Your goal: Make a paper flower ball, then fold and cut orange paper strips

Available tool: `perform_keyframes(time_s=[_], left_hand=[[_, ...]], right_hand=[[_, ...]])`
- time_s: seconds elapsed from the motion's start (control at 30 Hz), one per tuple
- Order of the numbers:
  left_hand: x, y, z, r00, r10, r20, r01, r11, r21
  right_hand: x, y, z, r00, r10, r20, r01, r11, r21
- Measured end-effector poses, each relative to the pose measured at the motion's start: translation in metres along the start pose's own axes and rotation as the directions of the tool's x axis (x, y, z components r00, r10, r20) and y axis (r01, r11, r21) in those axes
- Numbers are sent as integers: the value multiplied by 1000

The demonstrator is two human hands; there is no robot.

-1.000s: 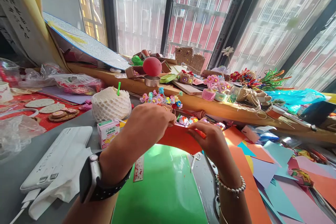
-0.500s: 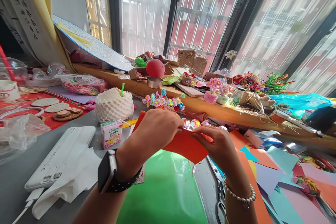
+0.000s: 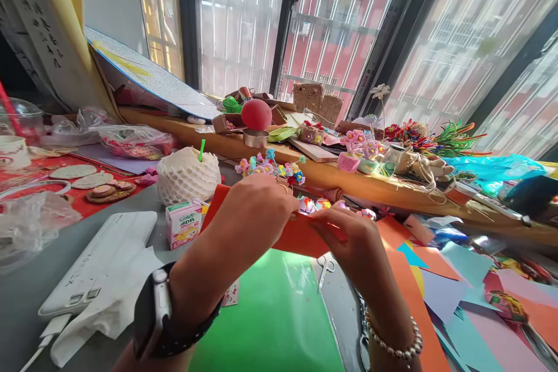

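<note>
A sheet of orange-red paper is stretched between my two hands above a glossy green sheet. My left hand, with a watch at the wrist, is closed on the paper's upper edge; a corner sticks out to its left. Thumb and finger of my right hand pinch the same edge, and a bead bracelet circles that wrist. Both palms face away, so some fingertips are hidden. Small white-handled scissors lie under the right hand. Larger scissors are partly covered by my right forearm.
On the left are a white power bank, a pink drink carton and a coconut in white netting. Coloured paper sheets overlap on the right. Behind, a wooden ledge bears crafts and a red ball.
Both hands still grip the orange-red paper. It has tilted up, showing less of its lower part and uncovering the small scissors. My left forearm has shifted left and down.
</note>
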State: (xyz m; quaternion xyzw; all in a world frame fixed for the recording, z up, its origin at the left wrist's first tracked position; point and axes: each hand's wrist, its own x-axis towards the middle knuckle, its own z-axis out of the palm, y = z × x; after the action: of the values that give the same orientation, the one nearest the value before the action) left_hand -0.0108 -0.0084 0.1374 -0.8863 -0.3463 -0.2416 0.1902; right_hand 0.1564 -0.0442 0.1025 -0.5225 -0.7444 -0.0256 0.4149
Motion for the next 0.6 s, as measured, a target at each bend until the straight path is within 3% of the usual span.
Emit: perform_keyframes(time_s=[0.1,0.17,0.23,0.27,0.3,0.33,0.4,0.47,0.53,0.6], left_hand=[[5,1,1,962,-80,-261,70,996,-49],[8,-5,3,858,-245,-452,191,968,-161],[11,-12,10,740,-429,-518,263,893,-364],[13,-15,14,702,-514,-494,268,832,-485],[14,-18,18,701,-579,-417,257,749,-610],[16,-19,23,741,-608,-285,239,636,-734],[18,-18,32,844,-535,19,247,358,-901],[20,-14,37,882,-423,206,299,166,-940],[21,-11,40,879,-384,283,344,99,-934],[21,-9,42,867,-387,314,375,89,-923]], right_hand=[[-1,5,2,981,157,-111,-148,986,81],[-3,17,0,916,335,-221,-275,925,262],[-3,29,-1,838,502,-215,-337,785,520],[-3,33,-1,807,561,-187,-341,700,628],[-2,36,0,781,604,-157,-334,617,712],[-1,38,1,762,634,-133,-321,548,772],[1,37,3,737,668,-103,-290,450,845],[2,35,3,730,680,-69,-277,387,880],[3,33,3,730,683,-39,-287,358,889],[2,33,2,745,667,-18,-306,366,879]])
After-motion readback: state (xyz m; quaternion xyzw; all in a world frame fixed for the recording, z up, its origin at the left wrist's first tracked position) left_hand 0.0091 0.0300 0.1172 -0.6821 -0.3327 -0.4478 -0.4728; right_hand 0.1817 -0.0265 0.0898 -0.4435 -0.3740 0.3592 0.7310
